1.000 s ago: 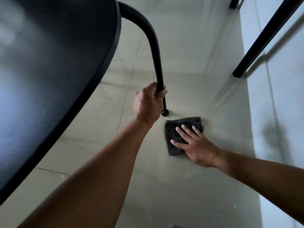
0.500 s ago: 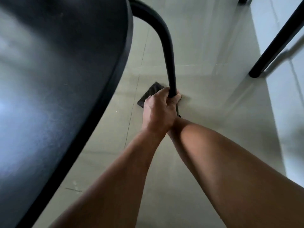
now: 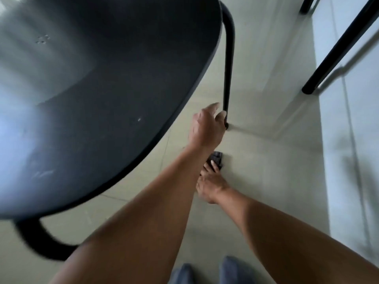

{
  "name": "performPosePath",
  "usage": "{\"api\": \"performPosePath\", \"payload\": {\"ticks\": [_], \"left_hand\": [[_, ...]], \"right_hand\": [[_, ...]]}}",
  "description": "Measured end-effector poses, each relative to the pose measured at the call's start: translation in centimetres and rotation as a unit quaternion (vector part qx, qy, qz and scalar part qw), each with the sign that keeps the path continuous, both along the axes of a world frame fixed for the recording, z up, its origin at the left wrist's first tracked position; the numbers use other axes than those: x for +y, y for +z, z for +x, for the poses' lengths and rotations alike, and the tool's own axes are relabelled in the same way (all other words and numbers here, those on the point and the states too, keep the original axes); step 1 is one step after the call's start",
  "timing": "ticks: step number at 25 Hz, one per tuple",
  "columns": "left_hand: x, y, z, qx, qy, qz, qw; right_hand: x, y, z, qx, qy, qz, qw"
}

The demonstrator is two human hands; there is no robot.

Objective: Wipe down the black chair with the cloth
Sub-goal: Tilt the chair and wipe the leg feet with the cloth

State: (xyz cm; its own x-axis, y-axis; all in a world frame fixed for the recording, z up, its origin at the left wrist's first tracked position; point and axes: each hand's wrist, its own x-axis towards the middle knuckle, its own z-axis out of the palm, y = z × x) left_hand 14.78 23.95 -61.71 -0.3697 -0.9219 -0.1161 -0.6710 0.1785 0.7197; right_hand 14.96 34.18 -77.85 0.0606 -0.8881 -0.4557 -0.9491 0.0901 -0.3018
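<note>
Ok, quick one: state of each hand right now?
Left hand: open, fingers loose beside the chair leg, not gripping it.
Right hand: on the dark cloth at the floor; grip cannot be told.

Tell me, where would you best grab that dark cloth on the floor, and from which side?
Probably the cloth's far end, which sticks out bare beyond the right hand's fingers; the rest is hidden under that hand and the left forearm. Come from above and pinch down, since it lies flat on the tiled floor, just short of the chair leg.
</note>
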Motion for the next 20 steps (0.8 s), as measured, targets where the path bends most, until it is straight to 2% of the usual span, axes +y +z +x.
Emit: {"api": "performPosePath", "payload": {"ticks": [3,6,8,11,13,15,16,17,20], "left_hand": [[4.2,-0.5,6.7,-0.049,0.025,0.004,0.998],[8.7,-0.6,12.7,-0.082,0.059,0.034,0.994],[11.4,-0.2,15.4,-0.053,0.085,0.048,0.994],[16.5,1.6,19.3,0.036,0.092,0.045,0.994],[19.7,3.7,21.9,0.065,0.117,-0.032,0.99],[21.0,5.8,24.3,0.071,0.209,-0.157,0.963],[20.7,6.7,25.0,0.094,0.248,-0.18,0.947],[20.0,7.4,25.3,0.117,0.257,-0.184,0.941],[18.3,8.7,24.4,0.159,0.2,-0.146,0.956]], "right_hand": [[2.6,0.4,4.0,0.0,-0.047,0.021,0.999],[6.0,0.3,6.8,0.034,0.009,0.038,0.999],[7.0,0.3,6.7,0.031,0.005,0.043,0.999],[9.5,0.6,8.4,0.034,-0.014,0.044,0.998],[11.1,0.8,9.7,0.038,-0.014,0.057,0.998],[11.5,1.1,10.3,0.034,-0.017,0.079,0.996],[11.3,1.4,10.3,0.035,-0.021,0.088,0.995],[11.0,1.6,10.3,0.037,-0.021,0.097,0.994],[10.1,2.2,10.7,0.027,-0.033,0.111,0.993]]}}
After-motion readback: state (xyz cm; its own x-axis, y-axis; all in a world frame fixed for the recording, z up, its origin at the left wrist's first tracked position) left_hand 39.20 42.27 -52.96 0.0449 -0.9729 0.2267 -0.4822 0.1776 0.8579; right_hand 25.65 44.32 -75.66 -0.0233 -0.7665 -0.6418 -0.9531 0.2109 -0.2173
